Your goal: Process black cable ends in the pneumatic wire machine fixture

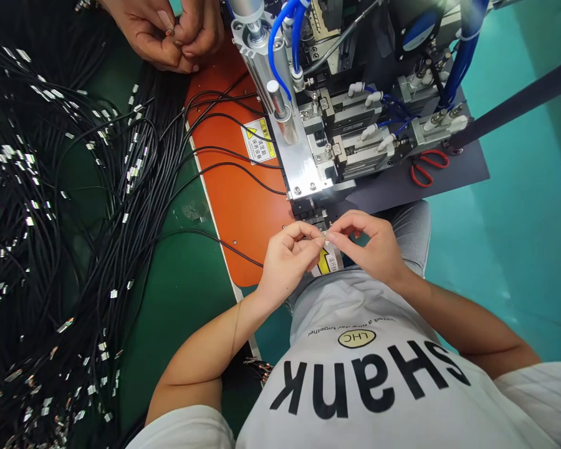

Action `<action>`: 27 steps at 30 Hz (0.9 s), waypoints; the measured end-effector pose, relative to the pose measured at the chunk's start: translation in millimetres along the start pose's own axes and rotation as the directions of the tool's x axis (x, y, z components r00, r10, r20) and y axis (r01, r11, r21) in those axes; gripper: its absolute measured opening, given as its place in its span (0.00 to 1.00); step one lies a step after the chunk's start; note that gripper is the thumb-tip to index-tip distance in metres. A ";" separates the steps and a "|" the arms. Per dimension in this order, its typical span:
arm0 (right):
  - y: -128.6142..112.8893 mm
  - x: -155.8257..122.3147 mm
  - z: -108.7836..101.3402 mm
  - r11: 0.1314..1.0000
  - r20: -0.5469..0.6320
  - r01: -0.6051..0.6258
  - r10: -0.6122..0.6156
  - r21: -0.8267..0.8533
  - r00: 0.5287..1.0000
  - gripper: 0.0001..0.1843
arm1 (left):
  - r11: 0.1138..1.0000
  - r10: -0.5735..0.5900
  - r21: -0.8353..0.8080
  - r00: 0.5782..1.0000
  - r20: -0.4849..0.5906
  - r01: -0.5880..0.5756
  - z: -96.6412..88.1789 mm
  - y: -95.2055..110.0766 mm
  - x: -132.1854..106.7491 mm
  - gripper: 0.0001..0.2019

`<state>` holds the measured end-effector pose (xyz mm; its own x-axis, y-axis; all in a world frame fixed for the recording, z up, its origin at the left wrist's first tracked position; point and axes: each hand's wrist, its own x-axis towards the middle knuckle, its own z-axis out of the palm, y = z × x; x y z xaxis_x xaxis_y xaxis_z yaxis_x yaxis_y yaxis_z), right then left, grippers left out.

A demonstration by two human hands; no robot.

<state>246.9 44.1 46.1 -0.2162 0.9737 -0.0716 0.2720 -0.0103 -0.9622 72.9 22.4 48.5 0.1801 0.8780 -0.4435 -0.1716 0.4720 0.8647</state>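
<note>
My left hand and my right hand meet fingertip to fingertip just in front of the machine's small black fixture. Both are pinched closed on a tiny cable end between them, too small to make out clearly. A thin black cable runs from the left across the orange plate toward my left hand. The yellow warning label lies just under my fingers.
A big pile of black cables with metal tips covers the green table on the left. Another person's hands work at the top left. The pneumatic machine with blue hoses stands ahead; red scissors lie on its grey base.
</note>
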 end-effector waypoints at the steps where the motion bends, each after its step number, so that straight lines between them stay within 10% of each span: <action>1: 0.3 0.4 0.7 1.000 0.001 0.022 -0.022 -0.010 1.000 0.05 | 1.000 0.006 0.006 1.000 0.007 -0.006 -0.1 -0.1 -0.1 0.09; 5: 6.3 -0.9 2.1 0.999 0.053 -0.012 0.010 0.042 0.999 0.06 | 0.965 0.185 0.198 0.982 -0.044 -0.173 0.3 -2.3 -1.0 0.08; 9: 13.8 -2.7 1.4 0.974 0.127 -0.154 0.134 0.163 0.983 0.07 | 0.726 0.459 0.542 0.885 0.076 -0.423 -2.3 -3.2 -0.9 0.03; 18: 35.4 37.0 1.1 0.908 0.081 -0.308 0.298 0.284 0.951 0.10 | 0.341 0.588 0.820 0.785 0.196 -0.460 -31.1 -7.7 25.7 0.07; 27: 43.5 44.8 6.0 0.874 0.079 -0.368 0.363 0.316 0.929 0.11 | 0.198 0.606 0.831 0.731 0.313 -0.520 -43.0 -20.0 37.5 0.16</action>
<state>243.4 86.0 -0.5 -0.1762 0.8824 -0.4363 0.0212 -0.4397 -0.8979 41.4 49.2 4.5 0.3313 0.9029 0.2737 0.6771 -0.4296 0.5975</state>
